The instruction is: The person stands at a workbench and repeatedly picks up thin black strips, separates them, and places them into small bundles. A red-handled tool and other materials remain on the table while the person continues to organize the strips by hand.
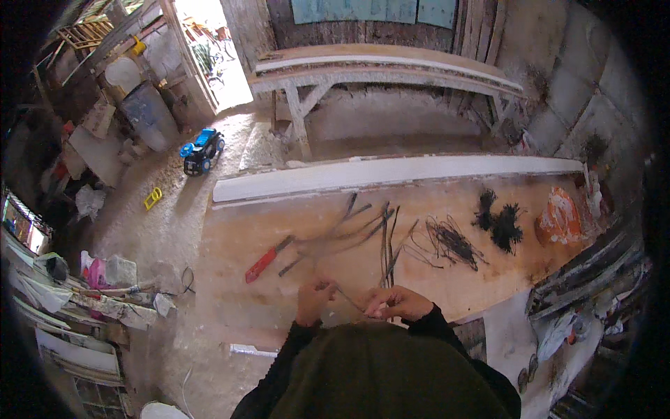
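Note:
Near the front edge of the wooden table [230,237], my left hand [315,302] pinches one end of a thin dark strip [349,299]. The strip slants down to my right hand [401,304], whose fingers are closed on its other end. Just beyond the right hand, long black strips [384,241] run away across the tabletop. More loose strips lie farther left, near a red-handled knife [262,265]. To the right of them sits a tangle of thin black cord [453,243]. Dark olive cloth hides the area below my hands.
Black bristly tufts [506,227] and an orange-and-white bag [560,216] are on the table's right side. A white-edged board [391,174] borders its far side, with a long bench [391,70] behind. A blue toy vehicle [202,151] stands on the floor at left.

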Demonstrator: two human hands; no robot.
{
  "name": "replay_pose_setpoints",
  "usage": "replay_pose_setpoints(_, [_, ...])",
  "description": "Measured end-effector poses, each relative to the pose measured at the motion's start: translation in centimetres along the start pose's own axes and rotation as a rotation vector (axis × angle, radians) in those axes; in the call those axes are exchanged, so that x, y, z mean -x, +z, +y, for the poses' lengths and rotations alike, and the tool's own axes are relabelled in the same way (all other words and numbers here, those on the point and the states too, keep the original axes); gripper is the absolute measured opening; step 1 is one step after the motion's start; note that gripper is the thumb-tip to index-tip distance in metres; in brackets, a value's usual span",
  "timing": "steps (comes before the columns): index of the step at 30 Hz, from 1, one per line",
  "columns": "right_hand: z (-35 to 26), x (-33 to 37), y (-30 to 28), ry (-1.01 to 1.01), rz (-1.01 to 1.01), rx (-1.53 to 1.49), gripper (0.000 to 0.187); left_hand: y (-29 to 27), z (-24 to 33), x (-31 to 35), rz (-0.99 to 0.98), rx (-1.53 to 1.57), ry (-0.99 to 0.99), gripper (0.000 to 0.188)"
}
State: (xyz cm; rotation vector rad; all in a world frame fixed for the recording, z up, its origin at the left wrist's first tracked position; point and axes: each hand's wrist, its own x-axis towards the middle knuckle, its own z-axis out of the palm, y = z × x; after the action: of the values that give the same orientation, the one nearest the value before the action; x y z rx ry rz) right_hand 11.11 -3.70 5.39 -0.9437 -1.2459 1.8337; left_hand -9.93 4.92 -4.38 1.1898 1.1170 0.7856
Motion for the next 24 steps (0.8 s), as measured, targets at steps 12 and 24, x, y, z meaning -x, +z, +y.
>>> replay_pose_setpoints(12, [3.0,-1.4,-3.3,-0.342,0.823,0.627,0.008,2.4,2.6,2.9,-0.649,0.151,-0.015,0.009])
replay_pose_setpoints(24, [2.5,-0.5,-2.2,-0.333,0.455,0.616,0.013,-1.1,1.2,-0.1,0.053,-0.123,0.192,0.012])
